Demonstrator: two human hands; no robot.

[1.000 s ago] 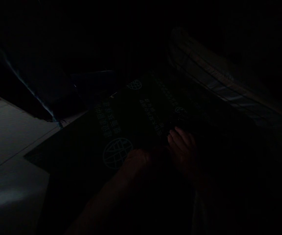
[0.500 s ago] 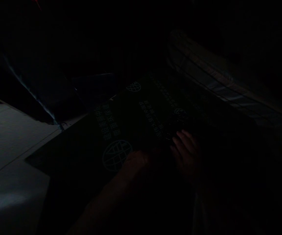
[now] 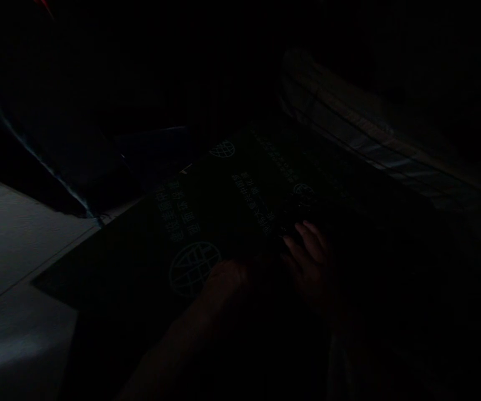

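The view is very dark. A dark green board (image 3: 207, 200), printed with pale characters and globe logos, lies slanted before me. My left hand (image 3: 227, 275) is over the board's near part, beside the large globe logo. It looks curled closed, its fingertips lost in shadow, and whatever it holds cannot be made out. Just right of it, my right hand (image 3: 309, 259) has its fingers stretched forward and slightly apart. They reach the edge of a black patch with small glints (image 3: 294, 214), too dark to name.
Pale floor tiles (image 3: 10, 245) show at the left. A dark blue flat item (image 3: 152, 147) is beyond the board's left edge. A light, striped, cloth-like thing (image 3: 361, 133) runs along the far right. Something red (image 3: 43, 4) shows at the top left.
The whole view has shifted slightly, so the board and both hands appear a little further left. The hands keep nearly the same pose on the board.
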